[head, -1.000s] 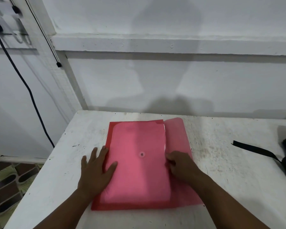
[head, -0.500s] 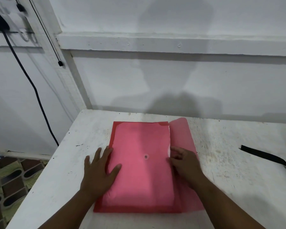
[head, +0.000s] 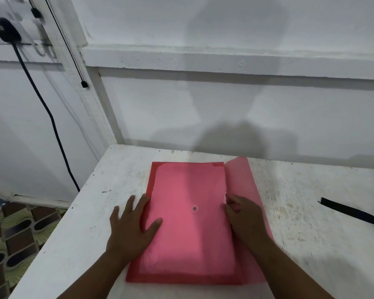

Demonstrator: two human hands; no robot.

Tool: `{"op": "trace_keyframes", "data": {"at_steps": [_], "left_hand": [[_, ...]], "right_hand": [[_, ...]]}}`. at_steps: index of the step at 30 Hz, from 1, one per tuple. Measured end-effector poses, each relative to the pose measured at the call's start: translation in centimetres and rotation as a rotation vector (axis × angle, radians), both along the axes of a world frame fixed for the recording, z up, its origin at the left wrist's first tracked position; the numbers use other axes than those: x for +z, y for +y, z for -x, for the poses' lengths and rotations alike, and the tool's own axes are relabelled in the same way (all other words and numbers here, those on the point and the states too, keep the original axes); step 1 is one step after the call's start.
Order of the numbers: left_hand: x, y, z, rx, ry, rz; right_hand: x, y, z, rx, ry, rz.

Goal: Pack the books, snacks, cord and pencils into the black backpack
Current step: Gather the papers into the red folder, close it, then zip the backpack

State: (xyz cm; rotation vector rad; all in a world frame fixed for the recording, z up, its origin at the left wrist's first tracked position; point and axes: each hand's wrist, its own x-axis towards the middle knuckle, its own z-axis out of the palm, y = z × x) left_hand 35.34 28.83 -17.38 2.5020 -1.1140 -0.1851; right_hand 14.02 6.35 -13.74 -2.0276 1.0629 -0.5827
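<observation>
Lying lengthwise away, red folder (head: 188, 223), flap rightward

A folder (head: 190, 225) lies on the table (head: 311, 212), near its left end, with its flap (head: 243, 182) spread out to the right. The left hand (head: 131, 229) rests flat on the folder's left edge; the right hand (head: 244, 216) sits at its right edge, over the flap. A strap (head: 350, 212) lies on the table far right. A cable (head: 50, 117) hangs down the wall left of the table.
</observation>
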Motion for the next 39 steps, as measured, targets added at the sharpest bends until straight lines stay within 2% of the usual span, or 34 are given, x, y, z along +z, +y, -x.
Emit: {"op": "trace_keyframes", "data": {"at_steps": [2,5,7,13,26,35,39], "left_hand": [[0.1,-0.1,0.0,0.002,0.002,0.004],[0.1,-0.1,0.0,0.007,-0.010,-0.009],[0.1,-0.1,0.0,0.007,-0.006,-0.006],[0.1,0.0,0.1,0.007,-0.003,-0.002],[0.4,0.0,0.2,0.011,0.009,0.003],[0.4,0.0,0.1,0.011,0.014,0.003],[0.4,-0.1,0.2,0.012,0.021,0.016]], "right_hand": [[-0.3,-0.4,0.2,0.133,0.119,0.115],[-0.5,-1.3,0.9,0.314,0.485,0.305],[-0.1,-1.8,1.5,0.357,0.573,0.274],[0.2,-2.9,2.2,0.432,0.570,0.158],[-0.2,-1.7,2.4,0.447,0.626,0.240],[-0.4,-1.7,2.2,0.523,0.742,0.249],[-0.3,-1.2,1.6,0.487,0.711,0.305]]}}
